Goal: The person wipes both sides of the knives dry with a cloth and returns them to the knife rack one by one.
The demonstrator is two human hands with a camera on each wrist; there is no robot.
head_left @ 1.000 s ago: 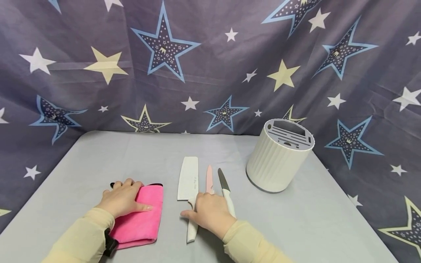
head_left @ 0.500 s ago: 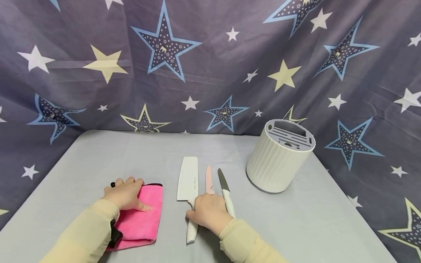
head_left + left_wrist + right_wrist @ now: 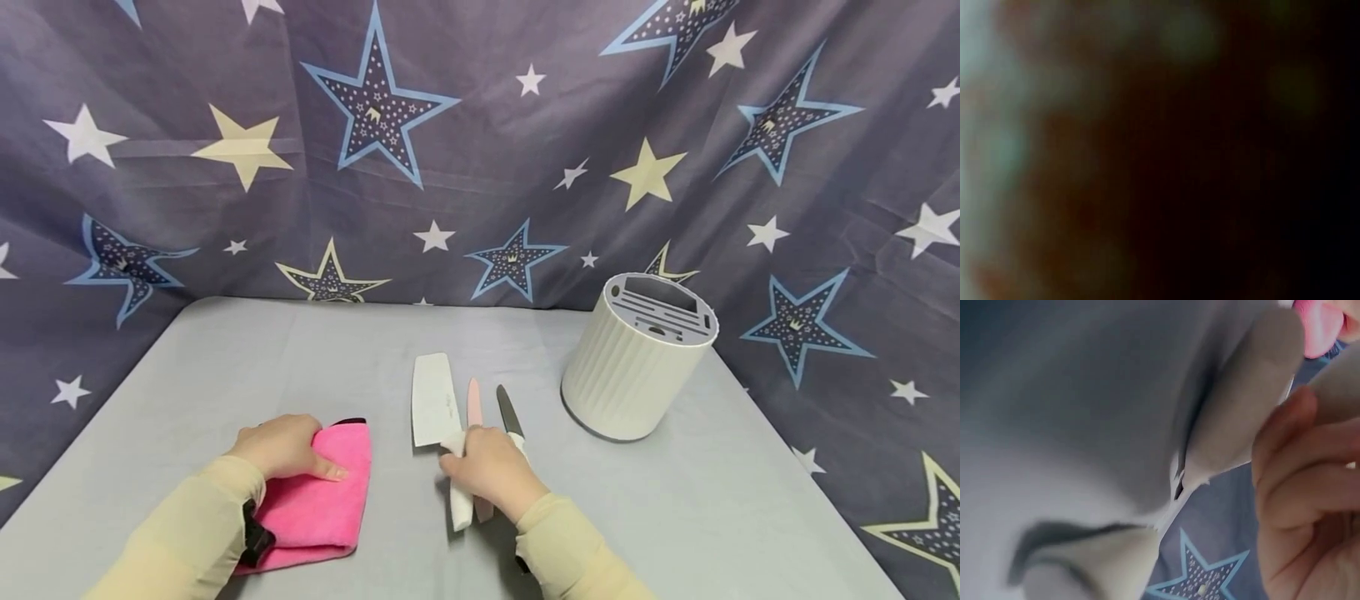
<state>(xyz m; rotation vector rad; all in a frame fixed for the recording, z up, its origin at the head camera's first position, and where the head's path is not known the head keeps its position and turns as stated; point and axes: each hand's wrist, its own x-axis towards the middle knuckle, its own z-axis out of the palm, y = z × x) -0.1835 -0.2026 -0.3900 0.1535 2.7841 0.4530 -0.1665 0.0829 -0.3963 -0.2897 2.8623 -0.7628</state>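
My right hand (image 3: 495,467) grips the white handle (image 3: 461,504) of a cleaver, whose broad pale blade (image 3: 433,400) points away at a slight slant. A shadow shows under the handle. Close beside it lies a pink-bladed knife (image 3: 474,404), partly covered by the hand. To its right is a knife with a dark grey blade (image 3: 508,410). The right wrist view shows two knife handles (image 3: 1247,394) on the table by the bent fingers (image 3: 1310,469). My left hand (image 3: 281,446) holds a folded pink cloth (image 3: 322,517), thumb on top, other fingers bent down and mostly hidden.
A ribbed white knife block (image 3: 633,367) with a slotted grey top stands at the right rear of the grey table (image 3: 660,517). Behind hangs a dark curtain (image 3: 480,167) with stars. The left wrist view is dark and blurred.
The right hand has taken the cleaver's handle and shifted it right, so the cleaver now slants. The left hand's fingers have drawn in on the cloth, which stays in place.
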